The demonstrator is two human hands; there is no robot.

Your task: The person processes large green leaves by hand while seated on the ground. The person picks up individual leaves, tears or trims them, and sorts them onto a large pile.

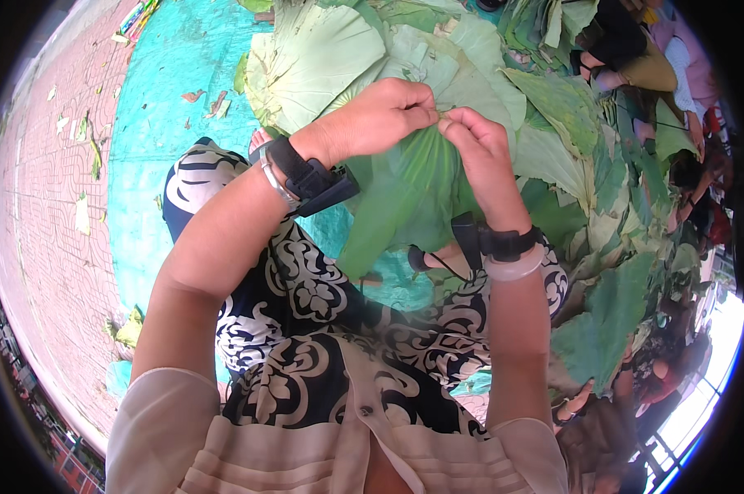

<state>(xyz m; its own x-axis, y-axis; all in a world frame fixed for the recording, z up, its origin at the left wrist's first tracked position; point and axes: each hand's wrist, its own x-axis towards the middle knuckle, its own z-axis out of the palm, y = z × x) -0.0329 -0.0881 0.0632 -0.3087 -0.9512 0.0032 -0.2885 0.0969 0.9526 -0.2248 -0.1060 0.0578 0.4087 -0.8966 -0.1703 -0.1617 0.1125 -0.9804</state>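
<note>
A green lotus leaf (409, 191) hangs in front of me, its ribs fanning down from a gathered point at the top. My left hand (378, 117) pinches that point between thumb and fingertips. Close beside it, the thumb and fingers of my right hand (480, 139) pinch the same spot. What exactly lies between the fingertips is too small to make out. Behind the hands, pale lotus leaves (329, 62) lie spread in an overlapping pile. Both wrists wear black straps and bangles.
A turquoise tarp (174, 92) covers the ground, with brick pavement (45, 247) and leaf scraps on the left. More lotus leaves (606, 321) are heaped along the right. Several people sit or crouch beyond them, one with a pink sleeve (687, 49). My crossed legs are below.
</note>
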